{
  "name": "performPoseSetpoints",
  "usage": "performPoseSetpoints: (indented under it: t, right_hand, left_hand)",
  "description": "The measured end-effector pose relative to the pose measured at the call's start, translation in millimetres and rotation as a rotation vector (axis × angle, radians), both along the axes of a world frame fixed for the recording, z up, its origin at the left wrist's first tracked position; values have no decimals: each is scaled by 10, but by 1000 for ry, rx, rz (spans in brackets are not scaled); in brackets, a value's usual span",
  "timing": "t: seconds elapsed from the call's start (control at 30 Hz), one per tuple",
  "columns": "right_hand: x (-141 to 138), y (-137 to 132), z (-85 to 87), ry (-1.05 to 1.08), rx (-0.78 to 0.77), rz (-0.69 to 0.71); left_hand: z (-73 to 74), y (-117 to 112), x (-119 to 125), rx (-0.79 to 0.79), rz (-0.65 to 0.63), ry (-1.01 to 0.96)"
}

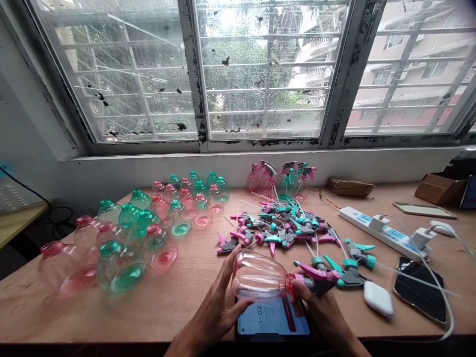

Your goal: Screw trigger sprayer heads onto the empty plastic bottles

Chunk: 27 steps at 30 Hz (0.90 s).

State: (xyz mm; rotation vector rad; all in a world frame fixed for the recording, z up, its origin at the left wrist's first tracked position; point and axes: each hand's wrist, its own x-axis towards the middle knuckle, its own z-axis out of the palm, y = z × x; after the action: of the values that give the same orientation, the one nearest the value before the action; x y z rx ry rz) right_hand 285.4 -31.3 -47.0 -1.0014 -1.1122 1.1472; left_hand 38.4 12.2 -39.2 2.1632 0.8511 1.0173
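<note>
A clear pink spray bottle (260,275) lies on its side in the air, its neck pointing right. My left hand (219,302) is closed around the bottle's base end. At the neck, my right hand (320,310) grips the collar of a pink-and-grey trigger sprayer head (318,275), which sits against the bottle's mouth. How far the collar is screwed on I cannot tell. Below the bottle, a phone (273,320) with a lit timer screen is partly covered by my hands. Just beyond lies a heap of pink and teal sprayer heads (286,225) with thin tubes.
Several pink and green bottles without heads (122,270) stand on the left of the wooden table (178,312). Bottles with sprayer heads (267,183) stand by the wall. On the right are a power strip (383,230), a dark phone (420,290) and a white earbud case (378,299).
</note>
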Motion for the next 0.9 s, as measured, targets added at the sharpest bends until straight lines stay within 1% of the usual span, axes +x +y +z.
performPoseSetpoints:
  t: [0.13,0.23,0.3,0.43,0.5,0.67,0.73,0.8,0.9]
  right_hand:
    - [-15,1,11,-10,8,22]
    - [-5,21,-7,-39,9,29]
    - [11,34,-27,-15,1,21]
    - [30,37,-47,54,0,-10]
    - [24,23,-39,35,7,2]
    - [-19,-22,18,13,-20,-6]
    - [-29,-26,35,13,-16,-15]
    - [-32,-20,41,20,-6,-43]
    - [-24,-6,36,39,-2,-61]
  left_hand:
    - [60,-1,-7,-66,-7,-53]
    - [99,-5,-12,-24,-2,-14]
    - [78,-3,-11,-2,-14,9]
    - [-16,9,3,-29,-36,-12]
    - [-15,4,11,-39,-35,-30]
    - [145,-38,20,-61,-75,-4]
    - [167,-41,16,-95,-76,-10]
    - [125,-27,8,-92,-69,-10]
    - [9,8,-3,-49,-82,-9]
